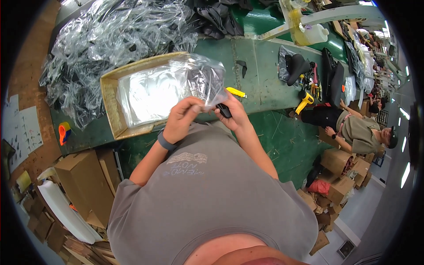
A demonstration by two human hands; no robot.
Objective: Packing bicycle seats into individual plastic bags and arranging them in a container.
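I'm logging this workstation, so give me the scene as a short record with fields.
Left hand: pinches the edge of a clear plastic bag
Right hand: holds a small black object, kind unclear, beside the bag's edge
Box: open-topped, holding a pile of clear sheeting
Near right hand: yellow tool on the green table
Upper left: heap of clear plastic wrapping
Far right: co-worker
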